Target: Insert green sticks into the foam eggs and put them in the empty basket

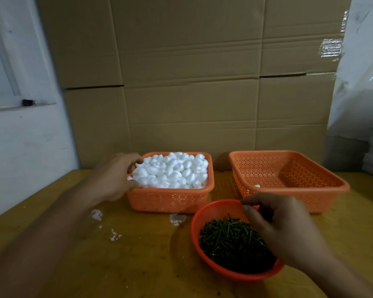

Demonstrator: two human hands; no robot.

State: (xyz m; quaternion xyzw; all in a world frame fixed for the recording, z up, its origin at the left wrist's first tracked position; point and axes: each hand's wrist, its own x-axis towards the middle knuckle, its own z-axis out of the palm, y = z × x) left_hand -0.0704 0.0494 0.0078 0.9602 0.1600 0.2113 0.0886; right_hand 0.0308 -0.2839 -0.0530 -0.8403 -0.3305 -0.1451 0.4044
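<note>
White foam eggs point(172, 171) fill the left orange basket point(170, 200); the left hand point(114, 177) reaches among them, fingers curled, its hold unclear. The right hand point(282, 229) hovers over green sticks point(230, 239) in the round bowl point(205, 214), grip unclear. The right basket point(289, 181) holds one egg point(257, 186).

Cardboard wall point(192, 61) behind yellow table point(138, 254)

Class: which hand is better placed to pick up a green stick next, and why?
The right hand: it hovers directly over the round orange bowl of green sticks. The left hand is at the white foam eggs.
</note>
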